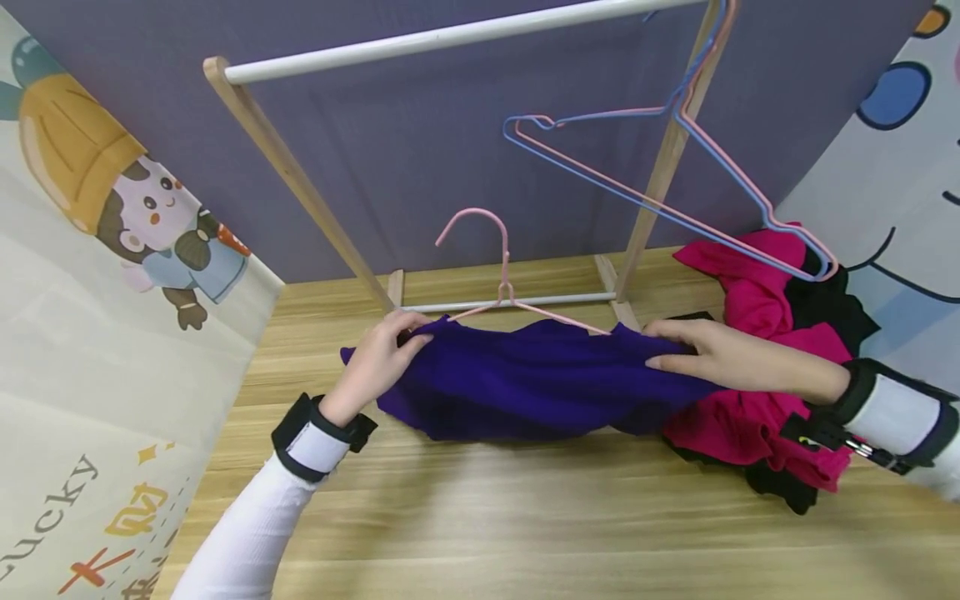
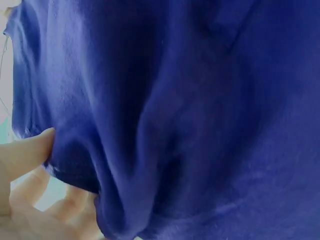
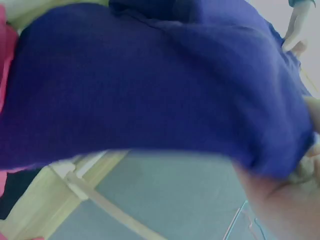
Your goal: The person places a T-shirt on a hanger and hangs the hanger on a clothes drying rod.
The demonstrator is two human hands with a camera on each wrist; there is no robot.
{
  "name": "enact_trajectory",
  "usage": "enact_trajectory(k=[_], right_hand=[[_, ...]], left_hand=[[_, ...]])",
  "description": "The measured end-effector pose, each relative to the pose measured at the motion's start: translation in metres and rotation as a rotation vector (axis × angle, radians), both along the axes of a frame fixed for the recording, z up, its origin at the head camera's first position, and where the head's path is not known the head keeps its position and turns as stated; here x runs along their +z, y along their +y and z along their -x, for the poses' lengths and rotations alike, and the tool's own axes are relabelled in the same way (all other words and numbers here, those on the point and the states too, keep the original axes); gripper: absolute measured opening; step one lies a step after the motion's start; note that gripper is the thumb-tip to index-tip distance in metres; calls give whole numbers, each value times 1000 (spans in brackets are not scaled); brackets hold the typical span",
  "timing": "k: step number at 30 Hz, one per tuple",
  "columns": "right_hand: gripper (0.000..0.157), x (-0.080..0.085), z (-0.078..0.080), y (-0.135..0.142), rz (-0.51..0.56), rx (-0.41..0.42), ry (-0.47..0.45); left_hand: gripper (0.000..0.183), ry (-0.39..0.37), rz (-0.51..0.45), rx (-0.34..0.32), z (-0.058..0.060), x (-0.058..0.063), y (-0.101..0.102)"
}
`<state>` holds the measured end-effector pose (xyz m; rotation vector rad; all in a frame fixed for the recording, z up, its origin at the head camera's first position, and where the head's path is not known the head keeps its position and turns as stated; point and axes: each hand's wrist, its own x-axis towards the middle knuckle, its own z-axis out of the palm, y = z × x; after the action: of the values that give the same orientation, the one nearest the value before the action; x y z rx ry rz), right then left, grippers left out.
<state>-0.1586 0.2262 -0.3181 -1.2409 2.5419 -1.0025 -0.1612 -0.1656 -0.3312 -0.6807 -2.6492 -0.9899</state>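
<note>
A dark purple shirt (image 1: 540, 375) hangs on a pink clothes hanger (image 1: 504, 250), held up above the wooden surface. The hanger's hook and part of its sloping arms stick out above the neckline; the rest is hidden inside the cloth. My left hand (image 1: 386, 358) pinches the shirt at its left shoulder, and my right hand (image 1: 701, 354) pinches it at the right shoulder. In the left wrist view, the thumb (image 2: 32, 152) presses on the edge of the purple cloth (image 2: 175, 100). Purple fabric (image 3: 140, 85) fills much of the right wrist view.
A clothes rack with a white top rail (image 1: 420, 43) and wooden legs stands behind the shirt. A blue and a pink hanger (image 1: 600, 179) hang at its right end. Pink and black clothes (image 1: 757, 425) lie heaped on the wooden surface (image 1: 480, 517) at right.
</note>
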Motion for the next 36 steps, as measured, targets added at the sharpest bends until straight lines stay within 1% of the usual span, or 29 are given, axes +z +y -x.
enact_trajectory(k=[2,5,7,9,10,12,13,14,15,17,19,23,25,28,31,34,36], right_hand=[[19,2,-5,-2,17,56,-83],[22,6,-14,-5,7,118,-263],[22,8,-20,-9,0,162,-359],[29,9,-25,-14,31,231,-454],[30,9,-27,-18,57,274,-483],[35,9,-31,-26,100,341,-512],[36,9,-33,-30,113,356,-517],[33,9,-35,-34,115,347,-511],[29,9,-37,-39,108,317,-487],[22,10,-41,-46,92,239,-424],[19,11,-45,-52,80,156,-373],[26,13,-52,-63,86,47,-290],[29,15,-55,-68,88,3,-245],[27,21,-58,-77,81,-81,-190],[20,28,-59,-86,83,-154,-169],[13,35,-59,-93,104,-187,-155],[13,39,-59,-97,111,-201,-138]], left_hand=[[14,27,-9,26,4,2,-1],[14,56,-21,50,11,4,-1],[14,75,-31,53,16,6,0],[13,90,-40,54,22,8,1],[13,95,-44,53,24,9,2],[12,97,-50,47,29,11,3],[12,93,-47,46,31,13,3],[12,89,-43,44,34,14,4],[12,83,-37,43,36,16,4],[12,64,-30,37,42,19,4],[11,50,-22,39,47,23,5],[12,46,-19,45,57,28,6],[15,44,-13,58,59,31,5],[22,15,2,84,60,32,2],[35,-45,34,115,58,33,-4],[48,-111,65,141,57,32,-10],[54,-146,75,151,55,31,-14]])
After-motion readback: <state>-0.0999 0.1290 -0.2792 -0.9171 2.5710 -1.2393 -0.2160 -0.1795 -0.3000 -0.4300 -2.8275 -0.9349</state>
